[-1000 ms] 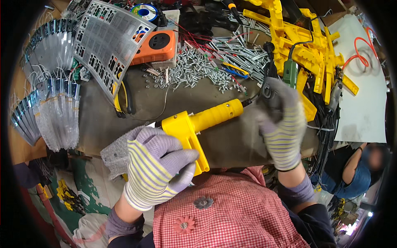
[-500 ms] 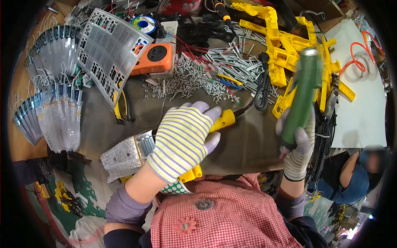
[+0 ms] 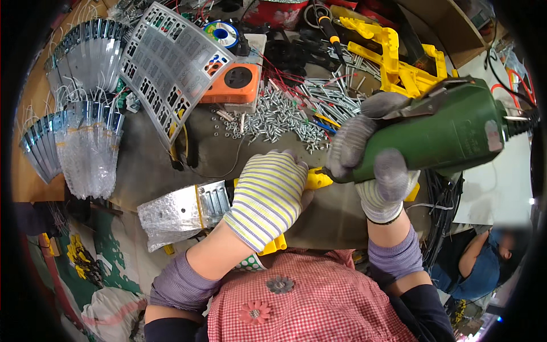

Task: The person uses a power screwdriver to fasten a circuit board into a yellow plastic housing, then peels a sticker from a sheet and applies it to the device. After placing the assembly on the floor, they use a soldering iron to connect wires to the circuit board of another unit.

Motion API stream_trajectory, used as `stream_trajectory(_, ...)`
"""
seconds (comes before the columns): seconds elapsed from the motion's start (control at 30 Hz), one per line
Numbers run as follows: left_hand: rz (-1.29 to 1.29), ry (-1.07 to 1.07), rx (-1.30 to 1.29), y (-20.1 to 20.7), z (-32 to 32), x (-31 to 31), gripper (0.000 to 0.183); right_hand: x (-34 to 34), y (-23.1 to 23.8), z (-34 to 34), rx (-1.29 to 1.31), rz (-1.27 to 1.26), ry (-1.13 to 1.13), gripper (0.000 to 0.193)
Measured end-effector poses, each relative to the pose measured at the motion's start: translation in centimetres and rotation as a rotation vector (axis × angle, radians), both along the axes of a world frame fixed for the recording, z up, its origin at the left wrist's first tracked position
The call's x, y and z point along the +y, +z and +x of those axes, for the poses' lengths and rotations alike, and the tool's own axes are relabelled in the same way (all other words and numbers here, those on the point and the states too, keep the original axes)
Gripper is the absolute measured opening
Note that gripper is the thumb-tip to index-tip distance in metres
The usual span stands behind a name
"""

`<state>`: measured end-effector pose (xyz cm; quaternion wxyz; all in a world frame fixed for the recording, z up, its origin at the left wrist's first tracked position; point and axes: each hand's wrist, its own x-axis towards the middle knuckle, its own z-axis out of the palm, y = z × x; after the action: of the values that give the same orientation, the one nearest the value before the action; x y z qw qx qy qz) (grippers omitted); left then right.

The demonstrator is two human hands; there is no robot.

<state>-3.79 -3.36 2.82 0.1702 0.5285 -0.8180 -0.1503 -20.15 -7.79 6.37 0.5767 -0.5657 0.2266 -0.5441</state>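
Note:
My left hand, in a striped glove, is closed around a yellow plastic handle held low over the bench. From its left side extends a metal plate part partly wrapped in bubble wrap. My gloved right hand grips a green electric screwdriver with a lever along its body, tilted so its front end points down-left. That end lies at the handle's right end; the bit and any screw are hidden by my fingers.
Loose screws and long bolts spread behind my hands. An orange socket box, a printed plastic sheet and bubble-wrapped metal plates sit to the left. Yellow casings lie back right. A person is at right.
My right hand has brought the green screwdriver left and tipped it from near upright to lying aslant, its front end now at the yellow handle. My left hand has shifted slightly right.

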Motion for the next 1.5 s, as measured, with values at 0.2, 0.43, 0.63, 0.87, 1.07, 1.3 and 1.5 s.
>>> stream_trajectory(0.2,0.004,0.006,-0.017,-0.7,0.0,0.0,0.031,-0.3,-0.4,0.9,0.039,-0.008,-0.055,0.067)
stream_trajectory(0.43,0.043,-0.012,-0.095,-0.3,-0.4,-0.1,0.027,-0.3,-1.1,0.5,0.186,-0.119,-0.131,0.067)
stream_trajectory(0.63,0.053,-0.011,-0.084,-0.3,-0.2,-0.2,0.029,-0.1,-1.5,0.4,0.147,-0.092,-0.132,0.066)
stream_trajectory(0.87,0.038,-0.014,-0.114,-0.6,-0.4,-0.1,0.029,0.8,-1.4,-0.1,0.055,-0.015,-0.138,0.065)
stream_trajectory(1.07,0.019,0.035,-0.123,0.3,-0.7,-0.1,0.025,1.7,-1.1,0.1,-0.02,0.037,-0.111,0.064)
stream_trajectory(1.3,-0.087,0.011,-0.025,-0.2,-0.6,-2.2,0.028,3.7,2.5,-0.2,0.085,-0.068,0.174,0.073)
stream_trajectory(1.5,0.117,0.055,-0.132,0.3,-1.1,-3.1,0.029,6.7,4.1,-1.4,0.169,-0.094,0.354,0.08)
